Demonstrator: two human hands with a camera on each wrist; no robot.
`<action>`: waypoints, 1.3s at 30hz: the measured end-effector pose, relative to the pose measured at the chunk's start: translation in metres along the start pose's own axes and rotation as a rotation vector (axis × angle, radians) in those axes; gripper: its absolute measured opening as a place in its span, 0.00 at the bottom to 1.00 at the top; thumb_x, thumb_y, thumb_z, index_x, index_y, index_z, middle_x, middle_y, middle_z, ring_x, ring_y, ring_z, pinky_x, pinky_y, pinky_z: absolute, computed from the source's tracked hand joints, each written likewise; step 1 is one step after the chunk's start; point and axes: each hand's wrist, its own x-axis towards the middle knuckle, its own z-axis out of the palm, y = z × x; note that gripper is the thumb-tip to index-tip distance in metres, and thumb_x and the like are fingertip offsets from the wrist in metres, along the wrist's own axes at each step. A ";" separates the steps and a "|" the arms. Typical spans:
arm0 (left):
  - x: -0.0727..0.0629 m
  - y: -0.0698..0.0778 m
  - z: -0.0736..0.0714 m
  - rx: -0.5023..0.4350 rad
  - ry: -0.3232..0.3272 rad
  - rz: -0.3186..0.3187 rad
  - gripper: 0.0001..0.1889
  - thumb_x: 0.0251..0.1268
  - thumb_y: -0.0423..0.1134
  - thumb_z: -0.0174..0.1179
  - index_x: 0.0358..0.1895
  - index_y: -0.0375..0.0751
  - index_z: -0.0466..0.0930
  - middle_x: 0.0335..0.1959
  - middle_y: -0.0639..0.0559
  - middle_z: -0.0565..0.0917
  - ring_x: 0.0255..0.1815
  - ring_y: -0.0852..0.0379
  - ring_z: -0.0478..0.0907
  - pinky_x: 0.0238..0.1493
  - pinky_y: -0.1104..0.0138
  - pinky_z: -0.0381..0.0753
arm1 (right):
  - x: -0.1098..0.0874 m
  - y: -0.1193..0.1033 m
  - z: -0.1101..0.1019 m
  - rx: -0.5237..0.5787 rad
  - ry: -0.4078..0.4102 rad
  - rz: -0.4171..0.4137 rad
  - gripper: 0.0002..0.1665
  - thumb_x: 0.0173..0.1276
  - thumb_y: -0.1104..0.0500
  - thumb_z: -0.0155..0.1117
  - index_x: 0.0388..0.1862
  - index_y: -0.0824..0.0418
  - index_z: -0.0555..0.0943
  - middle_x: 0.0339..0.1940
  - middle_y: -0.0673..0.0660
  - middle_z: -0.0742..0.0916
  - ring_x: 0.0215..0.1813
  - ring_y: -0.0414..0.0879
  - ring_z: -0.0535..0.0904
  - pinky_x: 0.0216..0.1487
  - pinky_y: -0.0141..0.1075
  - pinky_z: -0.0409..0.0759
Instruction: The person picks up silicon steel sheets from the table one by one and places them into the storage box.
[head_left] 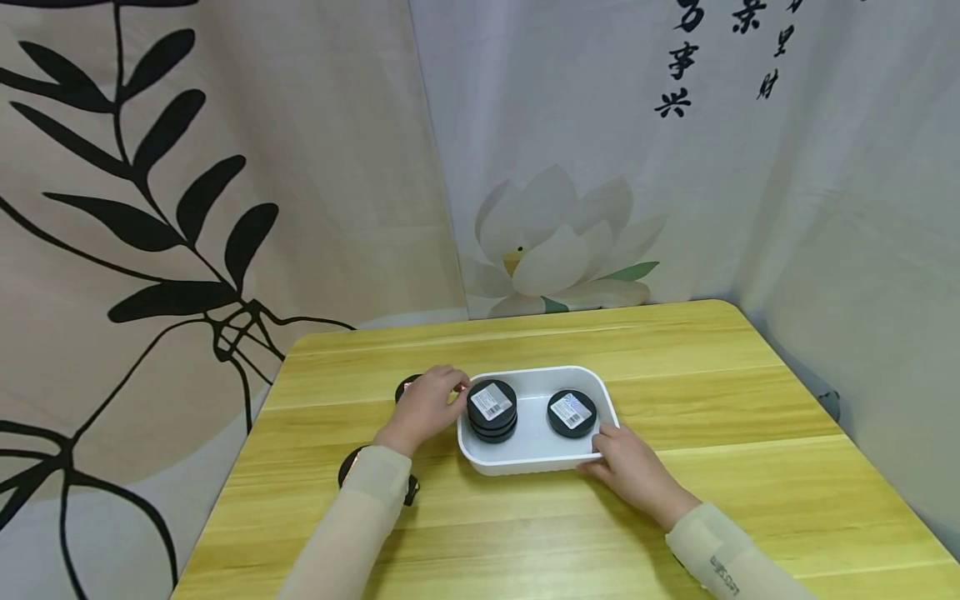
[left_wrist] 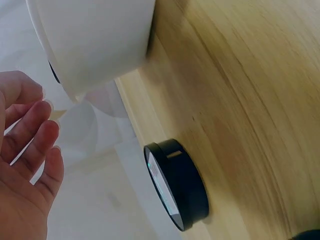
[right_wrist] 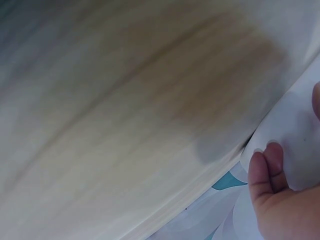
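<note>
At a yellow wood-grain counter (head_left: 780, 483) before printed fabric (head_left: 345, 133), pinches a white round-cornered tray (head_left: 532, 408) at its near right corner with the right grip (head_left: 633, 473); has the left grip (head_left: 427, 408) loosely curved, released, beside stacked black label-topped discs (head_left: 492, 411) in the tray's left end.

The right hand (right_wrist: 290, 207) is over on the right, fingers bent against the smooth white wall of a tray (right_wrist: 300, 135). Beside it a soft brownish shadow (right_wrist: 230, 85) lies across the blurred wooden table (right_wrist: 100, 150). Past the far edge I can make out pale cloth (right_wrist: 200, 215) with teal patches (right_wrist: 230, 181).
</note>
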 end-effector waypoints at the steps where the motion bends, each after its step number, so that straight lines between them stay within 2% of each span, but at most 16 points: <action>1: 0.000 -0.001 0.001 0.001 -0.001 -0.005 0.08 0.72 0.42 0.60 0.47 0.50 0.85 0.43 0.57 0.85 0.46 0.57 0.80 0.50 0.61 0.82 | 0.000 0.000 0.000 0.000 -0.002 0.004 0.17 0.56 0.47 0.78 0.26 0.53 0.79 0.28 0.44 0.75 0.33 0.42 0.70 0.37 0.39 0.74; 10: -0.007 -0.015 0.002 -0.006 -0.003 -0.023 0.09 0.70 0.40 0.61 0.50 0.47 0.84 0.43 0.53 0.84 0.46 0.54 0.80 0.49 0.59 0.82 | 0.000 0.000 0.001 -0.007 0.010 -0.008 0.17 0.55 0.48 0.79 0.26 0.54 0.79 0.28 0.44 0.76 0.33 0.42 0.71 0.38 0.40 0.75; 18: -0.012 -0.029 0.004 0.002 -0.016 -0.062 0.15 0.68 0.41 0.60 0.56 0.48 0.82 0.52 0.51 0.84 0.56 0.50 0.78 0.58 0.54 0.80 | -0.001 0.000 0.000 -0.004 0.024 -0.008 0.17 0.54 0.48 0.80 0.26 0.54 0.79 0.28 0.44 0.75 0.33 0.41 0.70 0.37 0.39 0.75; 25: -0.015 -0.037 0.003 0.014 0.009 -0.074 0.16 0.67 0.41 0.61 0.57 0.47 0.82 0.53 0.49 0.83 0.57 0.46 0.77 0.56 0.52 0.80 | 0.000 -0.001 -0.001 -0.001 0.006 -0.003 0.17 0.55 0.48 0.79 0.27 0.54 0.80 0.28 0.44 0.75 0.33 0.42 0.71 0.38 0.39 0.75; 39: -0.018 -0.056 0.008 0.007 -0.065 -0.214 0.29 0.66 0.50 0.66 0.68 0.45 0.73 0.63 0.42 0.74 0.64 0.41 0.70 0.60 0.47 0.77 | 0.000 0.001 0.001 -0.004 0.002 -0.005 0.17 0.55 0.47 0.79 0.27 0.54 0.80 0.28 0.44 0.76 0.33 0.42 0.71 0.37 0.39 0.75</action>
